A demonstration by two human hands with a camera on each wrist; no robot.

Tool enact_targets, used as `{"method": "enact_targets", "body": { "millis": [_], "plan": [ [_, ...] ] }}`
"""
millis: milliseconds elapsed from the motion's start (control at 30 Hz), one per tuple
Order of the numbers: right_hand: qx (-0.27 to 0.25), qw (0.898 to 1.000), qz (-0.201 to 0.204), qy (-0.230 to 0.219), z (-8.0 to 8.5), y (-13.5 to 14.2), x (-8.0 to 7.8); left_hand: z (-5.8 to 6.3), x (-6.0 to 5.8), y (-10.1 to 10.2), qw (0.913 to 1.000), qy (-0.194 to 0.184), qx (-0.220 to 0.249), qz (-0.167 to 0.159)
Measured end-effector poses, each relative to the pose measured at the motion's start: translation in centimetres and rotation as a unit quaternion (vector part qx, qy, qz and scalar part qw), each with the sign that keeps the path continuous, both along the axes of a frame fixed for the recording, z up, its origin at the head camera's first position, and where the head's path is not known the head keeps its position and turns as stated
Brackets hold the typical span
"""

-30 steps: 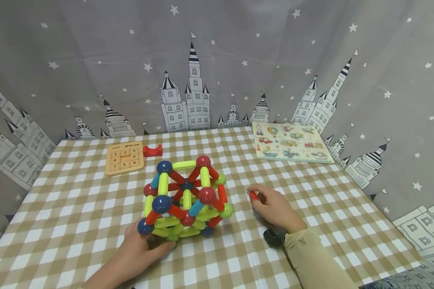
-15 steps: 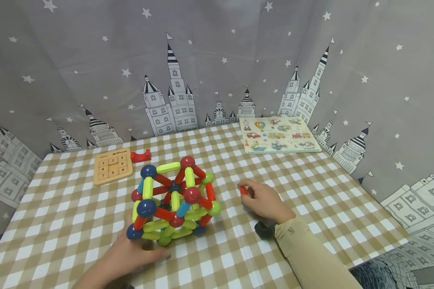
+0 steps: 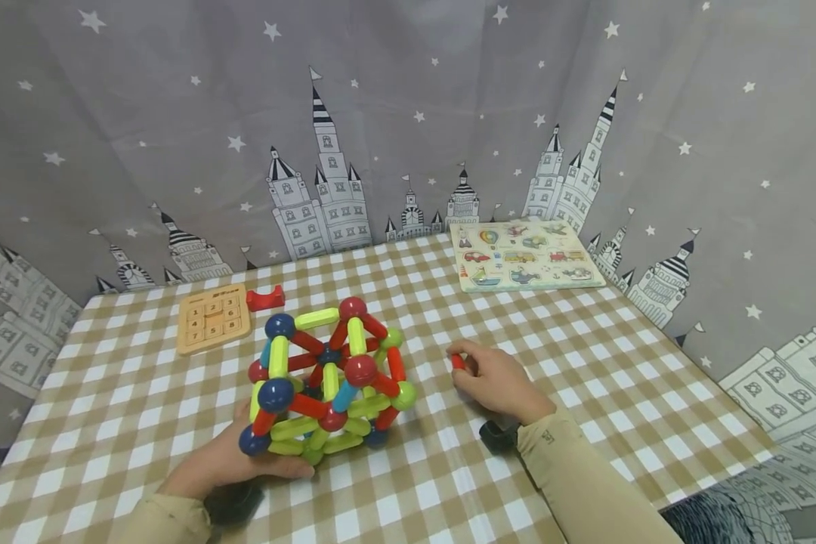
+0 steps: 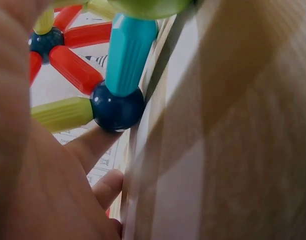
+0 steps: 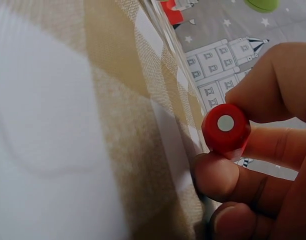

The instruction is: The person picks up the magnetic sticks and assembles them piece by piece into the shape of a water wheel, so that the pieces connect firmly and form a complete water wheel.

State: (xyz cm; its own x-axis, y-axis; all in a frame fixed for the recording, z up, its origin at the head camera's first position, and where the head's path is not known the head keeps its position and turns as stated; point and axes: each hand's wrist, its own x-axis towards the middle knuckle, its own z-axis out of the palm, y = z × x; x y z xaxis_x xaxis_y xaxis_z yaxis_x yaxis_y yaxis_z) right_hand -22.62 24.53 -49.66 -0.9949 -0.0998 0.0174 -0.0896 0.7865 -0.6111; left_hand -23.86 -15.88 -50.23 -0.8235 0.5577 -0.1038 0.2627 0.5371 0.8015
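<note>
A magnetic ball-and-rod structure (image 3: 361, 370) of navy, red and lime balls joined by red, lime and blue rods stands left of centre on the table. My left hand (image 3: 227, 457) holds its lower left side, thumb along the front and fingers behind. In the left wrist view a finger lies right at a navy ball (image 4: 117, 106) with a turquoise rod (image 4: 129, 55) above it. To the right, my right hand (image 3: 499, 384) pinches a red magnetic rod (image 5: 226, 131) between thumb and fingers, its round pale end facing the wrist camera, close over the cloth.
A wooden number puzzle (image 3: 214, 319) lies at the back left, beside a small red curved piece (image 3: 265, 298). At the back right lies a picture puzzle board (image 3: 527, 255). Checked cloth (image 3: 442, 476) covers the table, and a grey castle-print curtain (image 3: 415, 68) hangs behind.
The head view has turned to the right, so the scene sits further left. My left thumb has come in closer along the structure's base. The right hand keeps the red rod.
</note>
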Motion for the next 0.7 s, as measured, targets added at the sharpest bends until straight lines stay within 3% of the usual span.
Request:
{"method": "enact_targets", "body": {
  "millis": [167, 300, 433, 700],
  "plan": [
    [-0.003, 1.000, 0.000, -0.010, 0.4, -0.5, 0.1, 0.0, 0.6, -0.3, 0.9997, 0.011, 0.006, 0.022],
    [-0.002, 1.000, 0.012, 0.007, 0.3, -0.5, 0.5, 0.0, 0.8, -0.2, 0.9987, 0.050, 0.013, 0.001],
    [-0.008, 1.000, -0.002, 0.005, 0.3, 0.4, 1.4, 0.2, 0.8, 0.6, 0.9970, 0.073, 0.007, -0.025],
    [-0.027, 0.999, -0.006, -0.025, 0.5, -0.5, 1.2, 0.4, 1.9, -0.5, 0.9951, 0.097, 0.001, -0.020]
  ]
}}
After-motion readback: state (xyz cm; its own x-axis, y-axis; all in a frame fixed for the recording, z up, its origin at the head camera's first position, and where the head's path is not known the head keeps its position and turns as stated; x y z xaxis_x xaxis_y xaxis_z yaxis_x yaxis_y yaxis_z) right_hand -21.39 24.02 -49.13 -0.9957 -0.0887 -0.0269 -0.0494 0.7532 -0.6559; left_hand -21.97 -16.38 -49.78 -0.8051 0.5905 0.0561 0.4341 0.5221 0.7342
